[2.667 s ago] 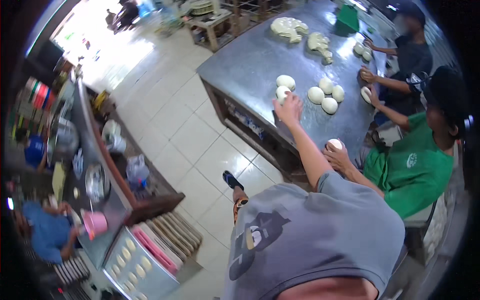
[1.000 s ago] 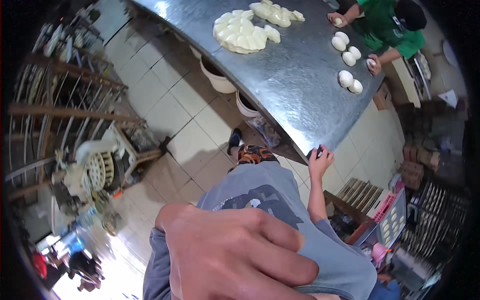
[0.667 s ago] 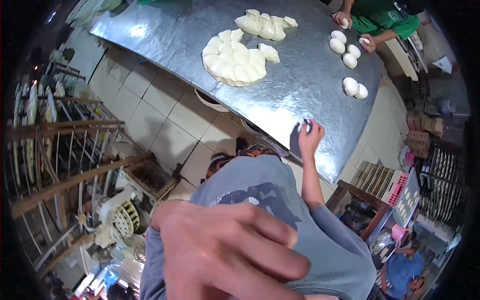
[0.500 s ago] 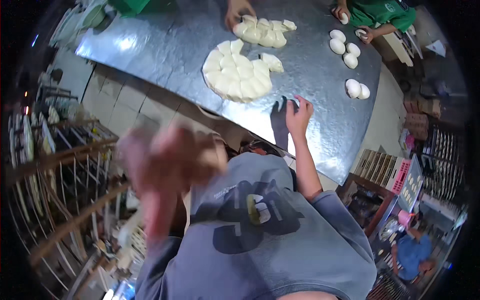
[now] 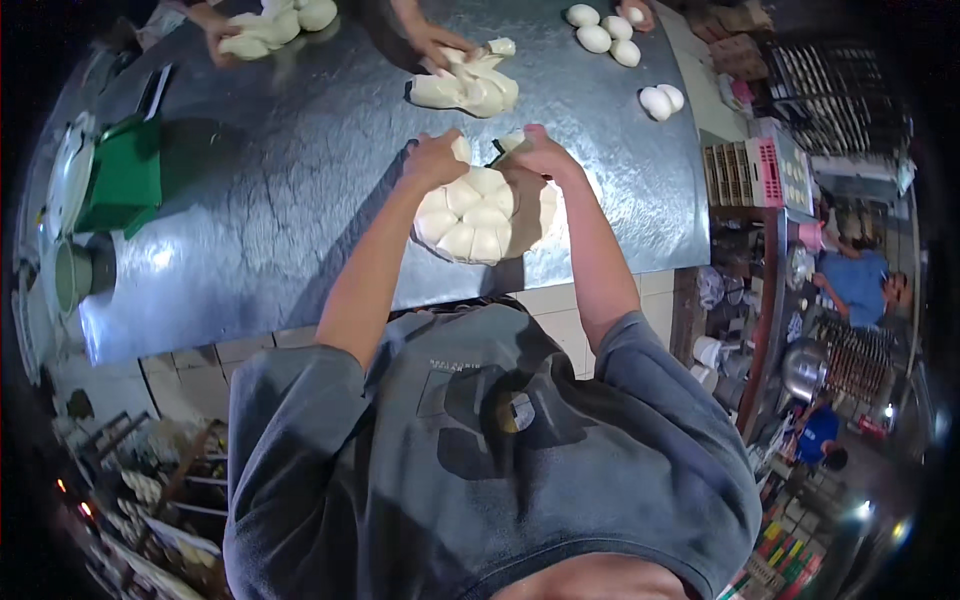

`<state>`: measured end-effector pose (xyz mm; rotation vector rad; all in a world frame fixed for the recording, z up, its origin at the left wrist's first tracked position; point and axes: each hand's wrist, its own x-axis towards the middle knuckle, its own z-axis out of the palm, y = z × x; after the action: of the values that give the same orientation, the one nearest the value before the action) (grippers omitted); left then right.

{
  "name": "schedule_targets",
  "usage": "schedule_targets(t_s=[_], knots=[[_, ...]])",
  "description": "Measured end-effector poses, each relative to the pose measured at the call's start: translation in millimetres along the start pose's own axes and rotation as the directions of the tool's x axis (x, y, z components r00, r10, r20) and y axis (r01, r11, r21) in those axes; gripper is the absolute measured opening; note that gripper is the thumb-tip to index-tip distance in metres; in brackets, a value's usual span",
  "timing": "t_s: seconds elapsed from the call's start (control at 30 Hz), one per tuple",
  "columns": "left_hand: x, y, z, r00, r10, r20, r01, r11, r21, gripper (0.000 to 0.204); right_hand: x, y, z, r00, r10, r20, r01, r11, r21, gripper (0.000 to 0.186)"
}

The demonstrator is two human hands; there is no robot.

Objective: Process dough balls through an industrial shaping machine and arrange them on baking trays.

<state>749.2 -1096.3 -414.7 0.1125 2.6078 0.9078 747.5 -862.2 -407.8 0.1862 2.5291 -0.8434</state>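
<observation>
A scored, rounded slab of pale dough [image 5: 470, 220] lies on the metal table [image 5: 270, 200] in front of me. My left hand [image 5: 434, 158] is closed on a piece at the slab's far left edge, its fingers partly hidden by the hand itself. My right hand [image 5: 540, 152] grips the small lobe at the far right of the same dough, fingers bent. Between the hands is a narrow dark shape, too small to make out. Just beyond lies a second, irregular dough mass [image 5: 465, 92], with a co-worker's hand [image 5: 440, 50] on it.
Another co-worker's hand [image 5: 220, 40] touches dough at top left. A green object [image 5: 120, 180] and a bowl [image 5: 75, 275] sit on the left. Several dough balls [image 5: 590, 38] lie at back right. Trays [image 5: 740, 175], racks and workers in blue [image 5: 850, 285] line the right; racks fill lower left.
My left hand has dropped from close to the camera to the dough. My right hand has moved along the table onto it. The view has turned squarely onto the table.
</observation>
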Motion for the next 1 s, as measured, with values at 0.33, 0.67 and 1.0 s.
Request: schedule_targets(t_s=[0.33, 0.67, 1.0], knots=[[-127, 2, -181, 0.556, -0.047, -0.83, -0.622, 0.639, -0.453, 0.036, 9, 20, 24, 0.845, 0.118, -0.522, 0.126, 0.904, 0.409, 0.039], [-218, -100, -23, 0.829, 0.013, -0.559, 0.049, 0.994, 0.094, 0.061, -140, -97, -197, -0.148, -0.156, -0.977, 0.576, 0.789, -0.213, 0.065], [-176, -88, 32, 0.747, 0.231, -0.623, 0.241, 0.78, 0.578, 0.062, -202, 123, -4, 0.795, 0.113, -0.596, -0.338, 0.899, -0.28, 0.068]])
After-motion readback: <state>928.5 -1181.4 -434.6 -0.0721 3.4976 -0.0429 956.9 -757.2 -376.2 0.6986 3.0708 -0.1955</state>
